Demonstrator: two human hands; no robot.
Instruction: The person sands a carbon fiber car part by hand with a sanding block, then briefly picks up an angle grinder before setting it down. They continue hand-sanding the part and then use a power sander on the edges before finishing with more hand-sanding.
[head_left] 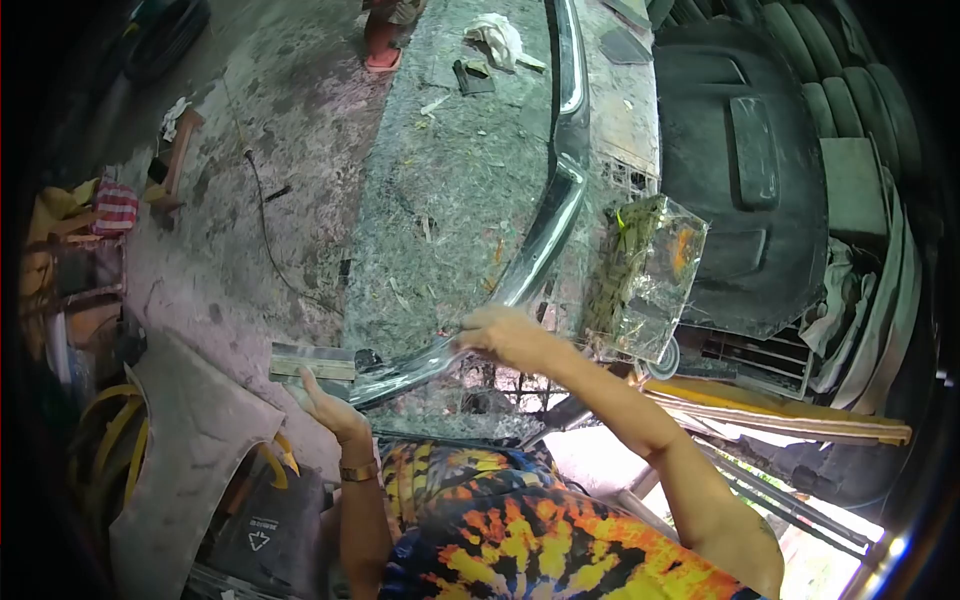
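A long, curved, glossy dark car trim piece, perhaps a bumper (545, 235), runs from the top of the view down and round to the lower left. My left hand (328, 405) is closed on a flat rectangular plate (312, 366) with a pale beige band, its thumb on top, beside the piece's left end. Against the bend of the glossy piece, my right hand (505, 335) has its fingers curled and pressed together. It is slightly blurred, and whatever lies under those fingers is hidden.
A tape-covered box (650, 280) stands right of the piece, before a black car hood (745, 180). A grey panel (190, 450) leans at lower left. White cloth (495, 40) lies on the littered work surface. Another person's foot (382, 58) shows at the top.
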